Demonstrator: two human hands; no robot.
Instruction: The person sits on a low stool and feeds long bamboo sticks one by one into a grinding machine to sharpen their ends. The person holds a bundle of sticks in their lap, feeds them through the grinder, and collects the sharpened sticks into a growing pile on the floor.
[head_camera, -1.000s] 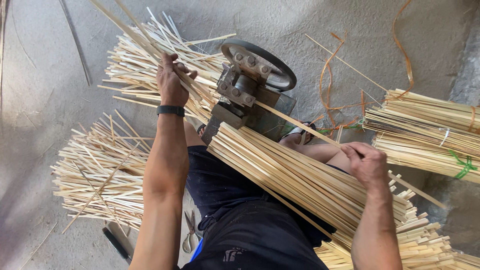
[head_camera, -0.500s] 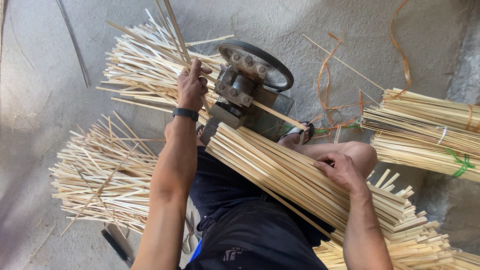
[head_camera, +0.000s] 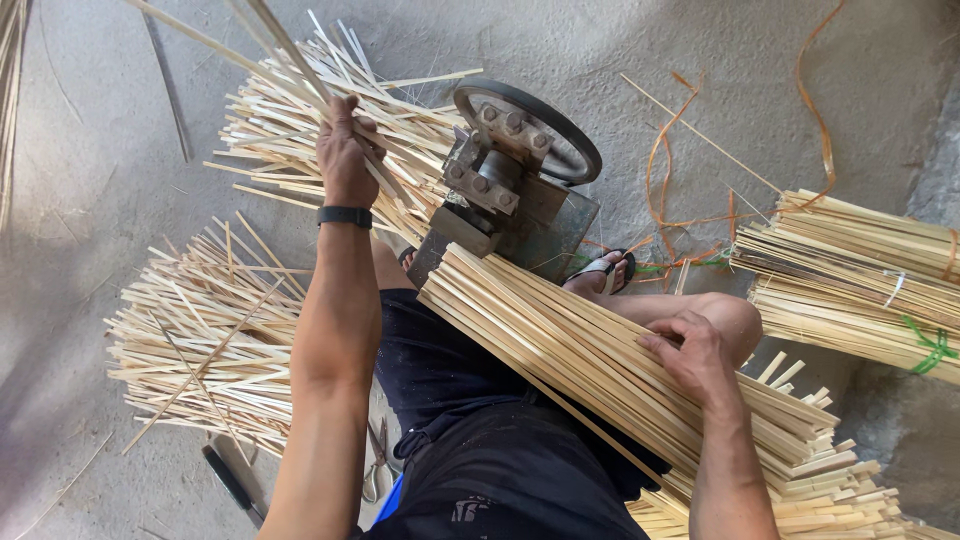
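My left hand (head_camera: 343, 152) is raised and closed around a few thin bamboo strips (head_camera: 265, 40) that slant up to the top left, just left of a small metal machine (head_camera: 500, 190) with a black wheel (head_camera: 560, 130). My right hand (head_camera: 697, 358) rests with curled fingers on a thick bundle of pale bamboo slats (head_camera: 560, 350) lying across my lap, picking at its top slats. The bundle's near end points at the machine.
Loose split strips are heaped on the floor at the left (head_camera: 200, 340) and behind the machine (head_camera: 290, 120). Tied bamboo bundles (head_camera: 850, 270) lie at the right. Orange strip curls (head_camera: 690, 170) lie on the concrete. Scissors (head_camera: 375, 470) and a dark-handled tool (head_camera: 230, 480) lie by my left leg.
My left hand has drawn the strips from beside the machine up and to the left. My right hand has slid down along the lap bundle, closer to me.
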